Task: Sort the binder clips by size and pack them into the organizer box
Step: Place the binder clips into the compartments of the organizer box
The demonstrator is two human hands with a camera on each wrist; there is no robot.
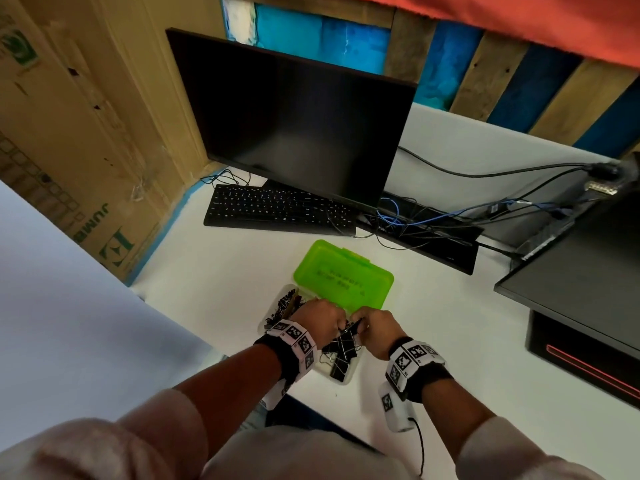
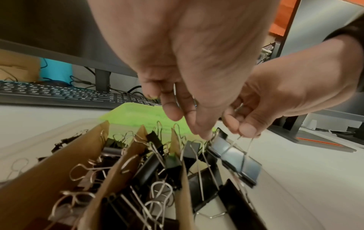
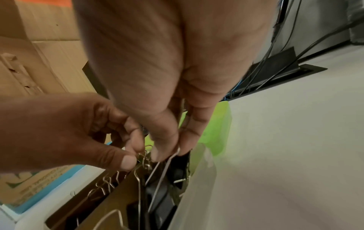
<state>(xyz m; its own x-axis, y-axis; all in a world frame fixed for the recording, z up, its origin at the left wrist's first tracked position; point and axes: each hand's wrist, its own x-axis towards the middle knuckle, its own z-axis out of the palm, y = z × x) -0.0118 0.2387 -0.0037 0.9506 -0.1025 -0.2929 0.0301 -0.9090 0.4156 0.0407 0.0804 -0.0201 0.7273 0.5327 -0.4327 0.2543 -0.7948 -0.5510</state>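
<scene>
A translucent organizer box (image 1: 350, 375) lies on the white desk with its green lid (image 1: 343, 275) flipped open behind it. Brown cardboard dividers (image 2: 126, 163) split it into compartments holding several black binder clips with wire handles. Both hands hover over the right end of the box. My left hand (image 1: 323, 320) pinches a small wire handle (image 3: 144, 157) between thumb and forefinger. My right hand (image 1: 372, 325) pinches the long wire handle (image 3: 161, 169) of a large black clip (image 2: 236, 157), which hangs tilted just above the rightmost compartment. The box's near end is hidden behind my wrists.
A black keyboard (image 1: 277, 209) and a dark monitor (image 1: 294, 116) stand behind the box. A tangle of cables (image 1: 415, 220) runs to the right, toward a second black screen (image 1: 581, 289). A large cardboard carton (image 1: 69, 133) walls the left side.
</scene>
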